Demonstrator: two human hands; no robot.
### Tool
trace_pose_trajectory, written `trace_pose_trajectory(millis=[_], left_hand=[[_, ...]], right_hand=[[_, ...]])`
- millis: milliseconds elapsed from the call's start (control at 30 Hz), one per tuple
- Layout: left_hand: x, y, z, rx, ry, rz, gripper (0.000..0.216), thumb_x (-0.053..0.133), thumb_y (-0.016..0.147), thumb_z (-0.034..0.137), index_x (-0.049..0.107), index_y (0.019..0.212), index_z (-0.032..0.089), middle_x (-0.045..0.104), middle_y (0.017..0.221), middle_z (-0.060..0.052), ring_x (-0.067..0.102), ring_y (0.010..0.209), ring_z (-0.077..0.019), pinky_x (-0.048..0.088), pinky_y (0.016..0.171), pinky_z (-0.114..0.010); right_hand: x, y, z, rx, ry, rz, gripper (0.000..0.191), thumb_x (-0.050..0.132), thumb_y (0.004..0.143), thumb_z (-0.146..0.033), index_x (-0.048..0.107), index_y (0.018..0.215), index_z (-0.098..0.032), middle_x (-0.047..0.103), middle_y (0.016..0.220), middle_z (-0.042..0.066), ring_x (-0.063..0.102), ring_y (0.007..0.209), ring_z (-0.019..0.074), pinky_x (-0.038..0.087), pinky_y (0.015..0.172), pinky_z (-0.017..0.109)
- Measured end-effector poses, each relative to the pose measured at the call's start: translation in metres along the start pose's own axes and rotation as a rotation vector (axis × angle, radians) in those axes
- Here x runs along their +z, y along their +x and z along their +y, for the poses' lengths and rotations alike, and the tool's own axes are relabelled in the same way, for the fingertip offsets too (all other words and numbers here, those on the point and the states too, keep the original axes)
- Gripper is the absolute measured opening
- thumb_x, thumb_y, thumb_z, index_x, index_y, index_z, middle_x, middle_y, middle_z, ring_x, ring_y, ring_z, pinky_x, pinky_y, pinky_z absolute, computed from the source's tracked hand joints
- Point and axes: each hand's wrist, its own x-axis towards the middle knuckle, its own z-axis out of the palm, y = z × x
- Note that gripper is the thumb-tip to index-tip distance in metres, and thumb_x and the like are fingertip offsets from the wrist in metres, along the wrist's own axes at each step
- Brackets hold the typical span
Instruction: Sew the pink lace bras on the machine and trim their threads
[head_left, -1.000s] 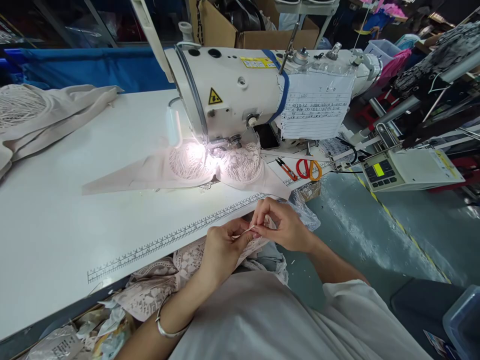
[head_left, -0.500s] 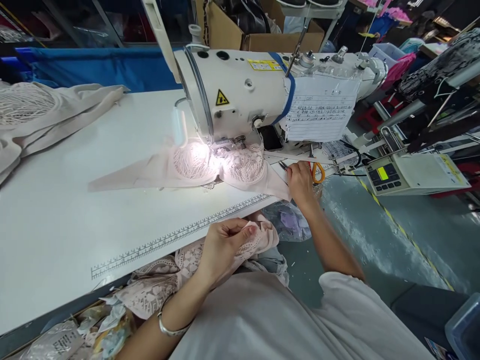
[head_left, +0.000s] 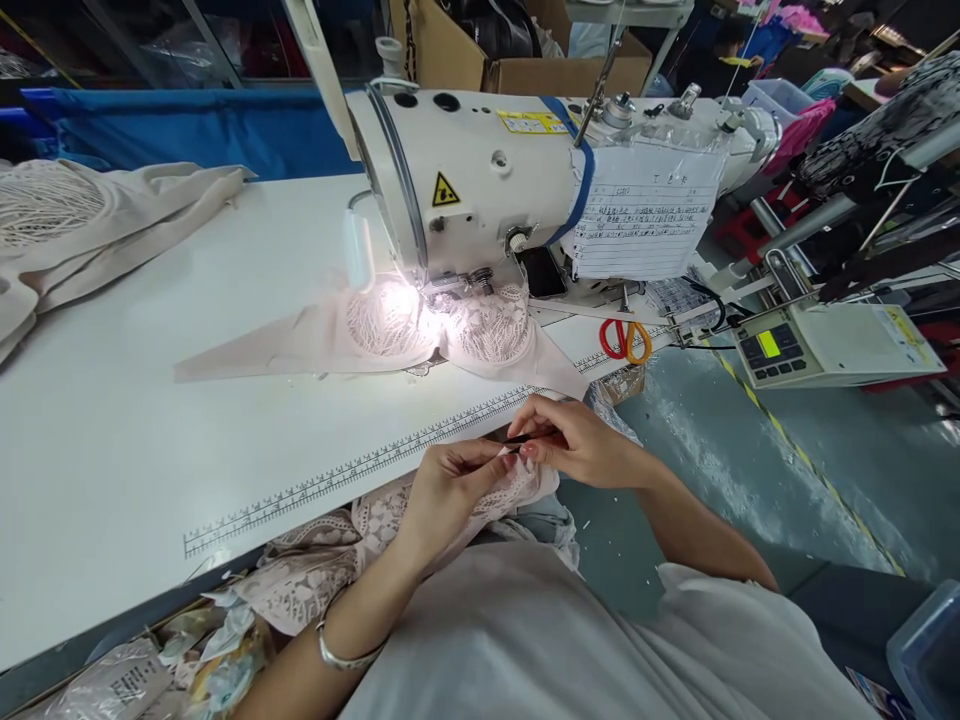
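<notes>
Left hand (head_left: 450,485) has thumb and fingers pinched on the edge of a pale pink lace garment (head_left: 536,485), bunched between the front edge of the table (head_left: 112,480) and the worker's grey shirt (head_left: 517,620). Right hand (head_left: 585,445) grips a small dark tool (head_left: 534,436) — snips, by the look of it — with its tip at that pinched edge. From where I stand, the close work there seems under way rather than finished; whether any thread is cut, I can't tell. A second lace bra (head_left: 487,335) lies under the sewing machine (head_left: 472,180), both cups in place and its wings spread on the table — so that one looks unfinished to me. Similar pale pieces (head_left: 127,220) lie at the far left, done or undone, I can't say.
</notes>
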Motion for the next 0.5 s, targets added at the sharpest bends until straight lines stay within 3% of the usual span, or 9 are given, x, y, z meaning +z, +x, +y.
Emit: trace_pose_trajectory(millis=[267, 400, 500], left_hand=[[0.002, -0.003, 0.000, -0.027, 0.027, -0.021, 0.029, 0.079, 0.072, 0.040, 0.077, 0.065, 0.013, 0.054, 0.054, 0.000, 0.032, 0.054, -0.0071, 0.023, 0.049, -0.022], [0.001, -0.002, -0.001, -0.020, 0.031, -0.007, 0.027, 0.079, 0.072, 0.040, 0.079, 0.067, 0.014, 0.058, 0.056, -0.001, 0.036, 0.053, -0.0073, 0.027, 0.049, -0.021], [0.000, -0.002, -0.001, -0.014, 0.037, 0.024, 0.027, 0.081, 0.071, 0.041, 0.081, 0.071, 0.014, 0.066, 0.060, -0.004, 0.045, 0.054, -0.0094, 0.034, 0.049, -0.021]], right_hand=[[0.008, 0.007, 0.003, 0.054, 0.175, -0.049, 0.030, 0.069, 0.089, -0.047, 0.052, 0.087, -0.021, 0.060, 0.072, -0.002, 0.054, 0.064, 0.0130, 0.042, 0.059, 0.025], [0.010, 0.006, 0.005, 0.064, 0.253, 0.005, 0.034, 0.070, 0.088, -0.051, 0.054, 0.084, -0.021, 0.059, 0.067, -0.003, 0.050, 0.059, 0.0118, 0.039, 0.055, 0.024], [0.005, -0.001, 0.016, 0.039, 0.322, 0.130, 0.039, 0.061, 0.091, -0.060, 0.052, 0.087, -0.022, 0.049, 0.063, -0.006, 0.041, 0.052, 0.0096, 0.032, 0.049, 0.023]])
